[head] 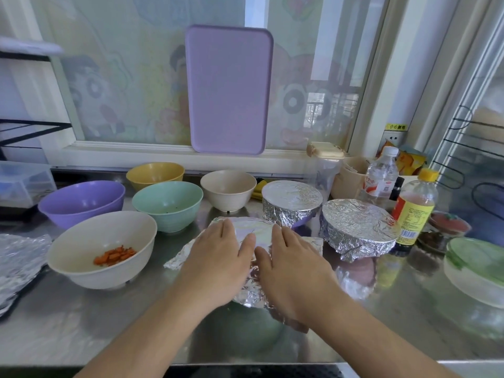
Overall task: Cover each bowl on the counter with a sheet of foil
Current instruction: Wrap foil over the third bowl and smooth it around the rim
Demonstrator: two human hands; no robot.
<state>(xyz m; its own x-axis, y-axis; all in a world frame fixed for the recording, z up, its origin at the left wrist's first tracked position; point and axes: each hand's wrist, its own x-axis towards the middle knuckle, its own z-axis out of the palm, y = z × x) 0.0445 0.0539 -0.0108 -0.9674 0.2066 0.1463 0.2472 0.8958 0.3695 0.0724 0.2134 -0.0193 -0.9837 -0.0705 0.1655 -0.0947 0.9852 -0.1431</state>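
A home kitchen is showing here — a shiny stainless-steel bench [381, 309] is carrying coloured plastic bowls, one cream bowl holding diced carrot [114, 255]. A yellow-capped sauce bottle [414, 211] and a clear water bottle [380, 177] are standing by the wall socket, and a lilac rectangular cutting board [229, 88] is leaning against a cartoon-filmed window [122, 85].

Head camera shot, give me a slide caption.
Both hands press foil over a bowl; two covered, five open.

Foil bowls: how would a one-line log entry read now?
hands: left hand, right hand pressing foil sheet | covered: two | open: five
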